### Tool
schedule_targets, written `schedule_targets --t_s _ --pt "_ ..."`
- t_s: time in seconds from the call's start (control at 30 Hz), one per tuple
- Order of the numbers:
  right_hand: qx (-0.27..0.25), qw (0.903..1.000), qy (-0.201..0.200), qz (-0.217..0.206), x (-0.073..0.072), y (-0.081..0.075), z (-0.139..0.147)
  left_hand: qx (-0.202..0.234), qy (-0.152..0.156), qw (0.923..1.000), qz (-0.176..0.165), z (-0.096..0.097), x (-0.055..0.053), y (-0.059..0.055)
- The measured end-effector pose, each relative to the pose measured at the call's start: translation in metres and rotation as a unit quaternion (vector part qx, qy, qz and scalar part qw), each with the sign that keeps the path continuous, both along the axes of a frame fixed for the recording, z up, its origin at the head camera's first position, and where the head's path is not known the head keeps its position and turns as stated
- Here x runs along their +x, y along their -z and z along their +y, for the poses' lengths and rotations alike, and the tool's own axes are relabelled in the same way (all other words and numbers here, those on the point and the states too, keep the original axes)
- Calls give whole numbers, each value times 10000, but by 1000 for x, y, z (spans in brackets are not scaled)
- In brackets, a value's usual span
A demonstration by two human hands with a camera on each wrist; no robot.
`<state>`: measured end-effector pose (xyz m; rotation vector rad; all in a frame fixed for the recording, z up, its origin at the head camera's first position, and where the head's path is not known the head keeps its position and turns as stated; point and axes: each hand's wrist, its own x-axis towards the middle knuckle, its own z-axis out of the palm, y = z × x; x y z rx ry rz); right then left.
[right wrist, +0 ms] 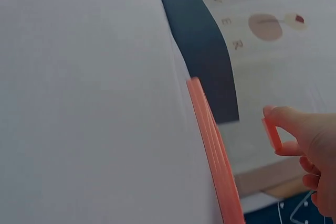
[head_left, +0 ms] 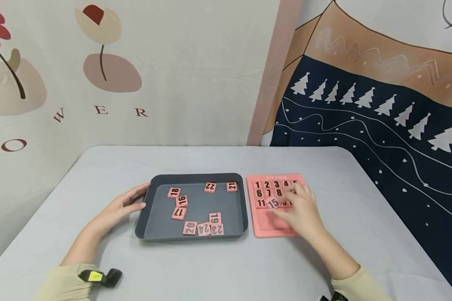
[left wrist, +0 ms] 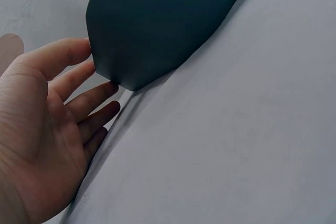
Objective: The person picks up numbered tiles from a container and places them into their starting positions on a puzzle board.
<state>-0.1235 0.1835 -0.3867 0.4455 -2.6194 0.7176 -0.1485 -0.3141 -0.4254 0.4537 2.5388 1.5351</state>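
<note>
Between thumb and finger, my right hand point(head_left: 303, 209) pinches a pink number tile point(head_left: 273, 203) marked 15, over the pink puzzle board point(head_left: 275, 229). In the right wrist view the tile point(right wrist: 272, 134) shows edge-on in the fingertips, above the board's side point(right wrist: 212, 150). Rows of numbered tiles fill the upper part of the board, partly hidden by the hand. My left hand point(head_left: 124, 207) touches the left side of a dark grey tray point(head_left: 162, 236) with relaxed fingers. In the left wrist view the fingertips rest at the tray's corner point(left wrist: 131, 72).
Several loose tiles lie in the tray, among them 18 point(head_left: 174, 192), 22 point(head_left: 210, 187), 21 point(head_left: 231, 187) and 20 point(head_left: 190, 228). Tray and board stand side by side on a table with a pale cloth point(head_left: 218, 271). Behind hangs a printed curtain point(head_left: 196, 75).
</note>
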Motion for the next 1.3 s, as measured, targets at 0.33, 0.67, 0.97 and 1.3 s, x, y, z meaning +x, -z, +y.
schedule_targets --t_s 0.33,0.67,0.97,1.3 --pt "5 9977 586 -336 -1 11 44 173 94 9998 85 -1 0 1" --pt "151 9952 951 -180 -8 25 67 106 70 9999 52 -1 0 1" --pt "68 9925 1186 -285 -10 30 72 140 87 9998 84 -1 0 2" --pt "128 9921 1235 -159 -12 36 74 7 21 10000 34 -1 0 1"
